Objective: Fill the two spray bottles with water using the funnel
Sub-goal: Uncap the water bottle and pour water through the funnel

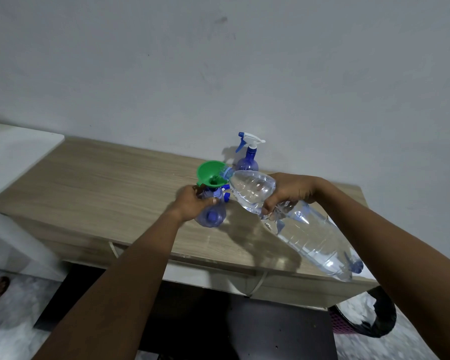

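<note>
Dim, soft light; wide-angle edge distortion.

Round translucent blue plastic spray bottle, uncapped, upright on the tabletop, green plastic funnel seated in its neck. Large clear plastic water bottle tilted, mouth at the funnel rim. Second blue spray bottle with white-and-blue trigger head, upright behind.

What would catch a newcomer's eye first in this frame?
The bright green funnel seated in the neck of the near spray bottle, which the left hand steadies on the wooden table. Next, the big clear water bottle, tipped by the right hand with its mouth over the funnel's rim. Behind them, by the wall, a second spray bottle stands upright with its trigger head on.
</note>
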A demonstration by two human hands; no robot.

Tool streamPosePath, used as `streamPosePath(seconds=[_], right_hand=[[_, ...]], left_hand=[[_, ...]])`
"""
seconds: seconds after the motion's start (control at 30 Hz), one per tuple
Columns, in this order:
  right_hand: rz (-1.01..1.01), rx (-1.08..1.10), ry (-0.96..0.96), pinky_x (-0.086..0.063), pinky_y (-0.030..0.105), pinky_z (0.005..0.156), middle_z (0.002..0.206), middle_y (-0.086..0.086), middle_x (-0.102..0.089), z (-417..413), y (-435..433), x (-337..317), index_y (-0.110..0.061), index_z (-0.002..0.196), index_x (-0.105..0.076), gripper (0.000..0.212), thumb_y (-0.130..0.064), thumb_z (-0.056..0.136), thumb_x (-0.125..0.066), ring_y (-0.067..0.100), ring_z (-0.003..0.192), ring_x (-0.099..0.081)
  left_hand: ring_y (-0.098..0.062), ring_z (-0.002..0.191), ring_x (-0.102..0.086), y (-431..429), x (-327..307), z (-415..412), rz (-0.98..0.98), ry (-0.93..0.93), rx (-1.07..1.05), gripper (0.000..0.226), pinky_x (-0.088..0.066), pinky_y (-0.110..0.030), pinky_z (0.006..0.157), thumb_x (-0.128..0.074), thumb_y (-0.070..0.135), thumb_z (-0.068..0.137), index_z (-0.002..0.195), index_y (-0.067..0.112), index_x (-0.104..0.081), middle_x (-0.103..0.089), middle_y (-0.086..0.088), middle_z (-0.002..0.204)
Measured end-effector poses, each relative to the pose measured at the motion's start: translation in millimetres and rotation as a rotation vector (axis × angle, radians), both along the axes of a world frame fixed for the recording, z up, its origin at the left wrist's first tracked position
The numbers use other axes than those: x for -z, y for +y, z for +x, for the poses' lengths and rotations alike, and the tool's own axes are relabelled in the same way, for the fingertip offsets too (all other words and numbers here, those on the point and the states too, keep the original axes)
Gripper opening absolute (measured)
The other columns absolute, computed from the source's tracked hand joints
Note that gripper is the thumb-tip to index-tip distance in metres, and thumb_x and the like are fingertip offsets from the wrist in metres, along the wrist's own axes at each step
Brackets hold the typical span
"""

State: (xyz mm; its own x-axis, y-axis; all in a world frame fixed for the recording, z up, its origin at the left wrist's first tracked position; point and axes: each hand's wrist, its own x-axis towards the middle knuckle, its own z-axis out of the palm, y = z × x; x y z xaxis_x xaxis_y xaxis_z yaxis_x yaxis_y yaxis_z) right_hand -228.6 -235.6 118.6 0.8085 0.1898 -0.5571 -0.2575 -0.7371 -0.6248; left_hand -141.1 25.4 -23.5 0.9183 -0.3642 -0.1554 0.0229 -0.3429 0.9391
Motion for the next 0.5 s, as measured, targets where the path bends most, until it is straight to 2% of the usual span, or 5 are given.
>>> streamPosePath(seconds=[0.1, 0.2, 0.33, 0.5], right_hand=[[-0.003, 0.009, -0.009, -0.054, 0.030, 0.062, 0.093, 0.015, -0.075, -0.8, 1.7, -1.7, -0.011, 0.128, -0.062, 0.061, -0.016, 0.072, -0.087, 0.020, 0.077, -0.069], [0.004, 0.015, -0.015, -0.055, 0.033, 0.066, 0.097, 0.019, -0.074, 0.1, 1.4, -2.4, -0.010, 0.128, -0.063, 0.065, -0.019, 0.068, -0.089, 0.021, 0.079, -0.068], [0.006, 0.008, -0.008, -0.055, 0.035, 0.068, 0.099, 0.020, -0.074, 0.6, 0.9, -2.3, -0.010, 0.129, -0.061, 0.068, -0.020, 0.068, -0.088, 0.021, 0.079, -0.068], [0.007, -0.007, -0.010, -0.055, 0.035, 0.068, 0.105, 0.022, -0.073, 0.6, 2.0, -3.3, -0.009, 0.130, -0.061, 0.075, -0.026, 0.061, -0.087, 0.021, 0.080, -0.067]], left_hand=[[-0.019, 0.100, -0.072, 0.9, -1.2, -1.0, -0.004, -0.004, -0.001, 0.066, -0.057, -0.038, 0.091, -0.082, 0.053, 0.055, 0.108, 0.015, -0.074, -0.077, 0.000, 0.100], [-0.020, 0.102, -0.071, 0.5, -1.3, -0.7, 0.001, 0.007, 0.005, 0.053, -0.057, -0.040, 0.093, -0.084, 0.042, 0.065, 0.110, 0.015, -0.073, -0.077, -0.001, 0.102], [-0.017, 0.101, -0.071, 1.0, 1.0, 0.7, -0.010, 0.017, 0.004, 0.050, -0.056, -0.042, 0.095, -0.084, 0.037, 0.069, 0.112, 0.015, -0.073, -0.077, 0.001, 0.103], [-0.019, 0.101, -0.071, 0.3, -1.6, -1.2, -0.021, 0.009, 0.010, 0.040, -0.057, -0.038, 0.092, -0.084, 0.028, 0.076, 0.111, 0.013, -0.073, -0.077, -0.002, 0.103]])
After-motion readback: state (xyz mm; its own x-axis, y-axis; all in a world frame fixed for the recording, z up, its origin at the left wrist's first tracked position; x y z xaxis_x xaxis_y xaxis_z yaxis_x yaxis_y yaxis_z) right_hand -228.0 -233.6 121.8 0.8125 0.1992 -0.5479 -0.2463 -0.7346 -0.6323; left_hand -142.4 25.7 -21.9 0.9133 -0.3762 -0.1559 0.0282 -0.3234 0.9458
